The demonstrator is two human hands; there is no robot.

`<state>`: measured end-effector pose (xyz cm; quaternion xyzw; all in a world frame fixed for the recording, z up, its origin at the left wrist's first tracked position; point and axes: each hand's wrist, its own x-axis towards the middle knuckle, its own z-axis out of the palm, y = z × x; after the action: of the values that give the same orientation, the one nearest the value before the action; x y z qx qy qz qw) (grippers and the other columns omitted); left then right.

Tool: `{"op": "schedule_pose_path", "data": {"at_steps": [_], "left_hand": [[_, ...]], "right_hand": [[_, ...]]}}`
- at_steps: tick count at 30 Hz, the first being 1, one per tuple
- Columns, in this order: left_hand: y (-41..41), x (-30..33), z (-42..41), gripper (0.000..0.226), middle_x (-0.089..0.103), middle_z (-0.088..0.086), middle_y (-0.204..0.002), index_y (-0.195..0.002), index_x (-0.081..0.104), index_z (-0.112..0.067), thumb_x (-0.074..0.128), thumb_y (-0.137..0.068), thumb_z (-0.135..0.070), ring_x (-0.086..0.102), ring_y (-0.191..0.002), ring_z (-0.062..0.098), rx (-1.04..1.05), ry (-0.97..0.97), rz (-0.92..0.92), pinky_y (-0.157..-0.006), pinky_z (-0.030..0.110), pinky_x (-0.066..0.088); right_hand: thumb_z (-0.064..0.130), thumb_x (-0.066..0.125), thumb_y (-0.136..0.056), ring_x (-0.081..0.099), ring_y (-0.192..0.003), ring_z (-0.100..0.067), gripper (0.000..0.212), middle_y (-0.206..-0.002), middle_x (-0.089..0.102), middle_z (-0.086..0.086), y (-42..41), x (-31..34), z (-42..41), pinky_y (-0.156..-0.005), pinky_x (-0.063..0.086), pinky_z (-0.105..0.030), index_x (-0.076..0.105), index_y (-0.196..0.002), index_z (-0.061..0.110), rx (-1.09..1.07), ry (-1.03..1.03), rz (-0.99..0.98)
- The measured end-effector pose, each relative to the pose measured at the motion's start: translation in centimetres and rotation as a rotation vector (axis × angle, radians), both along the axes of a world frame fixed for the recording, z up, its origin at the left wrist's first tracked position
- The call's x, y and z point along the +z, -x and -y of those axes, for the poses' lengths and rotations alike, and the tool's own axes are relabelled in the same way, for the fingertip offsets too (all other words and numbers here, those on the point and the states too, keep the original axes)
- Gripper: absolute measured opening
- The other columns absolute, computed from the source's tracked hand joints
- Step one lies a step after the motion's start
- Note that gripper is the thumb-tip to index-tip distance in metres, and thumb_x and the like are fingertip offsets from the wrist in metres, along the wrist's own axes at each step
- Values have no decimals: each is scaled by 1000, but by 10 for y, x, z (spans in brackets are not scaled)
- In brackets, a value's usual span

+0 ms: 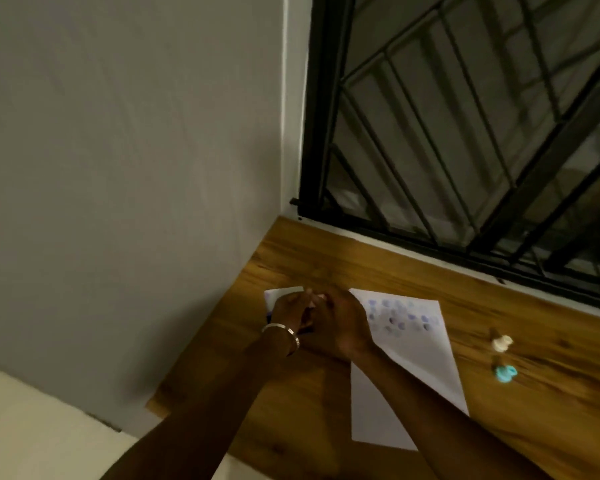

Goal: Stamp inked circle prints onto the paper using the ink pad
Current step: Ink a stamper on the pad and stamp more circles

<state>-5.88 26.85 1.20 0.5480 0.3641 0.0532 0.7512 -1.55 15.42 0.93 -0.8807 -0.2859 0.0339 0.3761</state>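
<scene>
A white sheet of paper [416, 355] lies on the wooden table [326, 258], with several blurred blue and purple circle prints near its far end. Just left of the paper, my left hand [291, 311], a metal bangle on its wrist, and my right hand [342, 325] meet with their fingertips together. A small pale thing [317, 298] shows between the fingertips, too blurred to name. Under the hands lies the ink pad [280, 295]: a white flap shows, with a dark edge below it, and the rest is hidden.
A small white object [502, 342] and a small teal object [504, 372] lie on the table to the right of the paper. A grey wall borders the table on the left. A barred window runs along its far edge.
</scene>
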Motion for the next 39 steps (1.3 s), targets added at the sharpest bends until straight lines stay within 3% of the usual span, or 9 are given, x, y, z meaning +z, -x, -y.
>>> {"op": "schedule_pose_path", "data": {"at_steps": [3,6,10,17,23,28,33,35,39], "left_hand": [[9,-1,-33,35,48,7,-59,-68,51,-7,46,-98,-24,49,-37,10,174,15,0,-35,13,34],[24,-8,-62,42,52,4,-51,-56,50,-12,52,-95,-26,49,-35,8,317,-69,21,-45,20,40],[35,-12,-87,37,58,-5,-37,-63,66,-16,54,-93,-35,51,-36,9,310,-88,-26,-37,13,38],[36,-23,-85,37,64,3,-62,-61,65,-15,56,-92,-32,53,-53,16,339,-131,-36,-54,24,41],[23,-12,-66,43,60,-2,-48,-52,49,-9,51,-95,-15,50,-52,17,334,-78,36,-53,24,41],[10,-9,-41,33,55,4,-58,-64,59,-9,44,-94,-13,47,-45,12,209,-135,-14,-41,18,41],[-5,-6,9,27,59,4,-64,-67,65,-11,49,-89,-15,50,-58,18,71,-101,-58,-61,28,45],[-6,-6,33,24,58,3,-63,-75,66,-7,48,-89,-14,50,-58,17,-30,-147,-32,-58,26,44],[-13,-6,71,33,52,-1,-58,-71,62,-9,45,-94,-26,46,-54,12,-188,-283,-39,-51,21,40]], "right_hand": [[42,53,-91,55,-92,-14,16,-102,61,3,6,-3,-30,-79,47,-31,55,-98,28,84,55,67],[38,39,-96,58,-94,-20,25,-104,63,-5,12,1,-47,-82,48,-34,57,-100,21,140,50,83],[20,52,-95,55,-113,-34,26,-124,58,-20,10,-26,-56,-99,43,-41,56,-117,5,232,361,142],[20,49,-96,56,-110,-30,22,-119,60,-16,11,-28,-62,-93,43,-36,57,-112,6,255,433,111],[20,57,-92,60,-96,-27,13,-104,65,-14,11,-21,-48,-72,38,-22,60,-95,9,163,311,77],[25,54,-92,60,-93,-22,14,-102,65,-6,5,-11,-6,-79,47,-34,62,-96,15,-22,233,45],[25,47,-95,62,-99,-26,20,-106,66,-7,-11,-11,68,-89,48,-39,61,-106,17,-219,298,145],[28,48,-95,62,-102,-24,25,-111,66,-7,-16,-15,98,-92,47,-37,60,-113,16,-299,329,152],[27,51,-92,64,-80,-23,17,-91,70,-8,-26,-24,144,-71,52,-35,62,-95,15,-350,434,217]]}}
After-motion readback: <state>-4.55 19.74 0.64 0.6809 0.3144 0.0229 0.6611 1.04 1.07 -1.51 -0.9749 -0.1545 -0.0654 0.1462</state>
